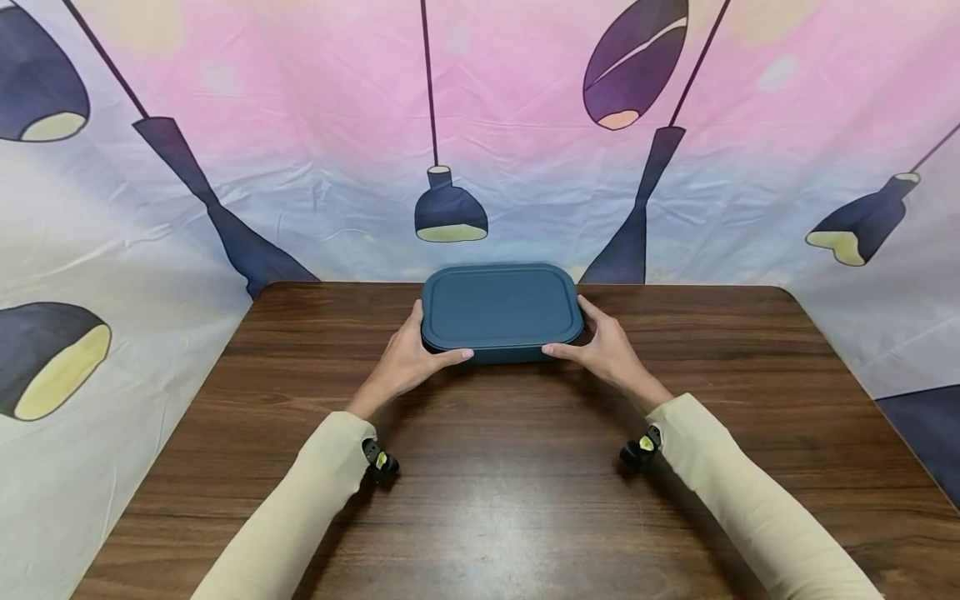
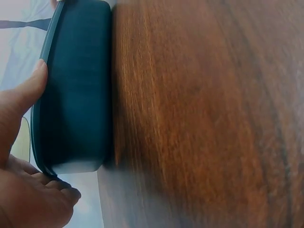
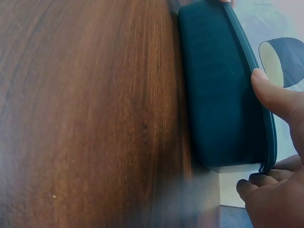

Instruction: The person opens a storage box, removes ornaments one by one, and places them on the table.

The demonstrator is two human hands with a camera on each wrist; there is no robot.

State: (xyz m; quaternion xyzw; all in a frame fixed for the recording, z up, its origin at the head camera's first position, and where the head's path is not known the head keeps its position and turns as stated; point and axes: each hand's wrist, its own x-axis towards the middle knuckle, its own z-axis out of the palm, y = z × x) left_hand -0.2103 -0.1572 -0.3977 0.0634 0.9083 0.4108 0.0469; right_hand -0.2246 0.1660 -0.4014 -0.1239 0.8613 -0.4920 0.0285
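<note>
Box point(image 1: 502, 307), smooth and round-cornered, sits gripped between left hand point(image 1: 407, 357) and right hand point(image 1: 609, 352).

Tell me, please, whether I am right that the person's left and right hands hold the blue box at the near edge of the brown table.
Not quite: the head view shows the blue box at the far edge of the brown table, not the near edge. The left hand and right hand do hold it.
</note>
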